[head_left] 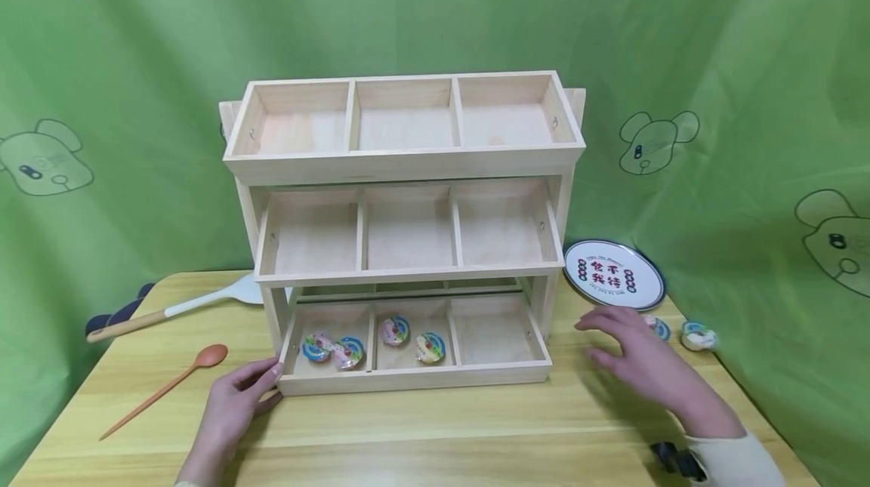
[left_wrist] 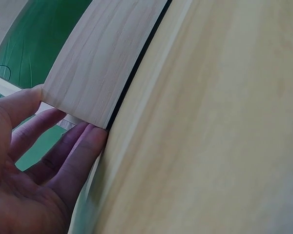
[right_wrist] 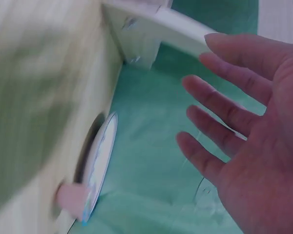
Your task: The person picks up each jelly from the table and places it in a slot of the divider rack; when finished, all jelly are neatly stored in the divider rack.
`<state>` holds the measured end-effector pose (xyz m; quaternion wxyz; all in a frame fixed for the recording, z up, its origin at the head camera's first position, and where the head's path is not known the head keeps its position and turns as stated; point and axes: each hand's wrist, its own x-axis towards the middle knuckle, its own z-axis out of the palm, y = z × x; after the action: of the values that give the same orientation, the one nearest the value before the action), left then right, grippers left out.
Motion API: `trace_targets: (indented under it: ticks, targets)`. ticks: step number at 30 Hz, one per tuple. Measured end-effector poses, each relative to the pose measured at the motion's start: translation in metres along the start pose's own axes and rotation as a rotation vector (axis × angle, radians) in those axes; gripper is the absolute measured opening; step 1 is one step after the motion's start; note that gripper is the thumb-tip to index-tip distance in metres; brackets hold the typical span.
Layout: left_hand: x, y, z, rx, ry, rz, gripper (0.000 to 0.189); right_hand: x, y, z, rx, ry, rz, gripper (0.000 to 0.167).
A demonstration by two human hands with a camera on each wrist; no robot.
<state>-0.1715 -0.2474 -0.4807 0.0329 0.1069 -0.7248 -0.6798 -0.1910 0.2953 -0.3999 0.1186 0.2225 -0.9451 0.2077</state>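
Observation:
A pale wooden three-tier rack stands in the middle, each tier split into three compartments. My left hand holds the front left corner of its bottom tray; in the left wrist view, the thumb is at the top edge and fingers at the lower corner. Two small wrapped snack cups lie in the tray's left compartment, two more in its middle one. My right hand hovers over the table at the right with fingers spread, holding nothing. Near it are a snack cup, partly hidden, and another.
An oval white plate with dark lettering lies behind the right hand. At left are a white spatula with a wooden handle and an orange-brown spoon. A green curtain hangs behind the table.

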Motion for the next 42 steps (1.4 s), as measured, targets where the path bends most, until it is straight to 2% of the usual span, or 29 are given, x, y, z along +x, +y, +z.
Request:
trace_targets:
  ticks: [6, 15, 20, 27, 42]
  targets:
    - [0.000, 0.000, 0.001, -0.007, 0.004, -0.005, 0.041, -0.010, 0.030, 0.000, -0.037, 0.085, 0.027, 0.040]
    - [0.002, -0.002, 0.002, -0.005, -0.003, 0.003, 0.042, -0.028, 0.081, 0.002, -0.066, 0.064, 0.164, 0.042]
    - [0.001, -0.004, 0.003, -0.005, 0.002, -0.012, 0.041, -0.035, 0.102, 0.003, -0.056, 0.009, 0.211, 0.051]
    - [0.001, -0.001, 0.001, -0.001, 0.004, -0.016, 0.043, -0.028, 0.113, 0.000, -0.101, -0.010, 0.197, 0.055]
    - [0.002, -0.001, 0.000, -0.004, 0.012, -0.026, 0.043, -0.018, 0.117, -0.002, -0.128, -0.090, 0.253, 0.045]
